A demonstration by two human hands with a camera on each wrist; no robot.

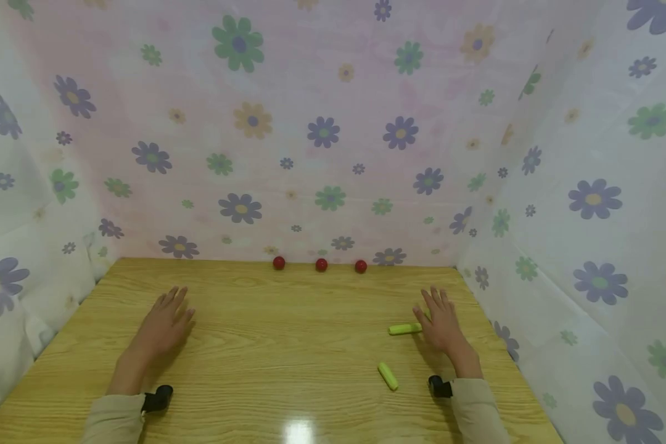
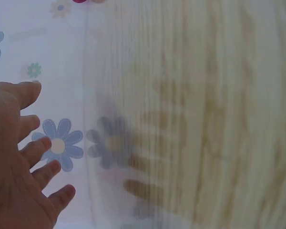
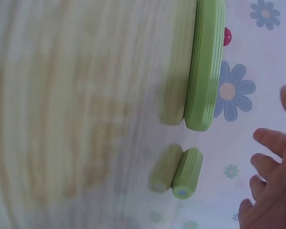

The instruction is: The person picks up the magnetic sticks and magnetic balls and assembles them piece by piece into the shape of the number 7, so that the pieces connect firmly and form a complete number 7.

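My left hand [image 1: 161, 327] is held over the left part of the wooden table [image 1: 255, 345], fingers spread and holding nothing. In the left wrist view the same hand [image 2: 19, 157] shows its fingers extended. On the right, my right hand [image 1: 443, 324] is also spread, above a light-green ribbed rod [image 1: 404, 329] that it partly hides. A second green ribbed rod [image 1: 388, 376] lies slantwise closer to me. Both the near rod [image 3: 206, 67] and the far rod [image 3: 188, 172] appear in the right wrist view, apart from the right hand [image 3: 274, 176].
Three red balls, the left ball [image 1: 279, 263], middle ball [image 1: 321, 265] and right ball [image 1: 361, 267], stand in a row along the table's back edge. Flower-printed cloth [image 1: 288, 74] hangs behind and at both sides. Each wrist wears a black camera [image 1: 158, 399].
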